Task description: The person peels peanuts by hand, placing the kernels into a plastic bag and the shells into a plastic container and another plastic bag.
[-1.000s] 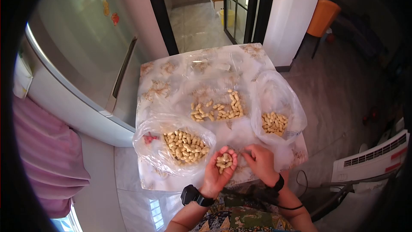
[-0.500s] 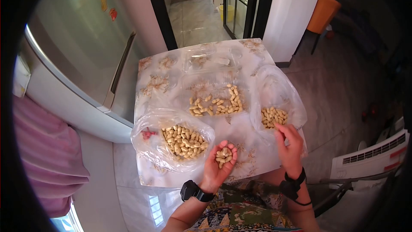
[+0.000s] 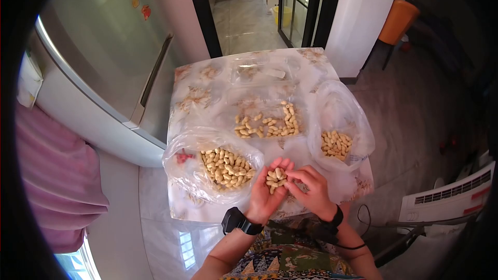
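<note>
My left hand [image 3: 262,199] is cupped palm-up around a small heap of peanuts [image 3: 276,177] in their shells. Over that heap, my right hand [image 3: 313,193] has thumb and fingers pinched at a peanut on its right side. Left of my hands lies a clear plastic bag [image 3: 179,176] spread open, with many peanuts [image 3: 228,168] and something small and red inside. A second plastic bag [image 3: 340,98] at the right holds a smaller pile of peanuts [image 3: 336,145]. Behind my hands, a clear plastic tray [image 3: 251,108] has peanuts scattered along its near half.
Another clear plastic container [image 3: 259,70] is at the back of the flower-patterned table [image 3: 197,93]. A refrigerator [image 3: 109,46] stands to the left, beside a pink cloth [image 3: 57,176]. An orange chair [image 3: 398,21] is at the far right, and a white slatted appliance [image 3: 446,192] stands nearer.
My right hand has moved left from the right-hand bag to the peanuts in my left palm. My left hand stays cupped. The view has shifted slightly.
</note>
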`<state>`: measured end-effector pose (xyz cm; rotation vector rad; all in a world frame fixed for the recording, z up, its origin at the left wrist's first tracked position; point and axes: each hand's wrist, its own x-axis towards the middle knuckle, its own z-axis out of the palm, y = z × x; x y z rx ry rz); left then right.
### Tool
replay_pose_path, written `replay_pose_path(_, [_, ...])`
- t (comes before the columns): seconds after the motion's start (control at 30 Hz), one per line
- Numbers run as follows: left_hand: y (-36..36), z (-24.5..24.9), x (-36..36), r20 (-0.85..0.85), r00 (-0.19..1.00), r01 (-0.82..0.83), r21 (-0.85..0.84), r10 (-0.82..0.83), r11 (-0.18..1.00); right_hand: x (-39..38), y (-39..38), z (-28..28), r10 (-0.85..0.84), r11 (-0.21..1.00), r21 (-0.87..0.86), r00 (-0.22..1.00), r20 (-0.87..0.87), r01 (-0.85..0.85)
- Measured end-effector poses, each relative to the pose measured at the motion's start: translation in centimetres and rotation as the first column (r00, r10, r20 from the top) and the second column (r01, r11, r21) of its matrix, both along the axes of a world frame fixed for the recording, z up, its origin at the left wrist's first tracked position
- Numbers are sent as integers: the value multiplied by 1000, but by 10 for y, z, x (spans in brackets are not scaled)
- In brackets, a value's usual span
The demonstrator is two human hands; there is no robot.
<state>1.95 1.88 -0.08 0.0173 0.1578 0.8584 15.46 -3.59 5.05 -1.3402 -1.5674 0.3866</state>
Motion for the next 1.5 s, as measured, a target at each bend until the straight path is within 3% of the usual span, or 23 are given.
replay_pose_path(0.1, [2, 1, 0, -65, 998, -17, -32, 15, 999, -9, 8, -15, 36, 999, -4, 996, -78, -36])
replay_pose_path(0.3, [1, 7, 2, -137, 990, -19, 23, 22, 1000, -7, 16, -23, 55, 998, -28, 996, -67, -57])
replay_pose_path(0.43, [-1, -3, 2, -122, 992, -3, 67, 12, 998, -9, 13, -27, -17, 998, -57, 998, -66, 14])
replay_pose_path(0.57, [-1, 0, 1, -136, 990, 38, 61, -29, 997, -7, 11, -24, -52, 997, 52, 999, 12, 52])
replay_pose_path(0.63, [-3, 1, 1, -179, 983, 50, 84, -35, 995, -6, 9, -24, -60, 998, -17, 998, -21, 60])
replay_pose_path(0.73, [-5, 2, 1, -249, 968, 47, 47, -34, 998, -7, 8, -24, -100, 993, 57, 995, -11, 100])
replay_pose_path(0.87, [-4, -29, -4, -96, 994, 54, 42, -50, 998, -5, 5, -25, -125, 988, 92, 992, -14, 126])
replay_pose_path(1.03, [-7, -15, -4, -296, 953, 95, 107, -59, 990, -6, 6, -30, -137, 979, 147, 990, -37, 141])
replay_pose_path(1.23, [-6, -20, -5, -305, 948, 162, 208, -93, 965, -5, 3, -30, -120, 987, 106, 993, -18, 121])
replay_pose_path(1.5, [-10, -11, -2, -326, 944, 123, 199, -52, 972, -7, 3, -27, -121, 985, 115, 991, -62, 127])
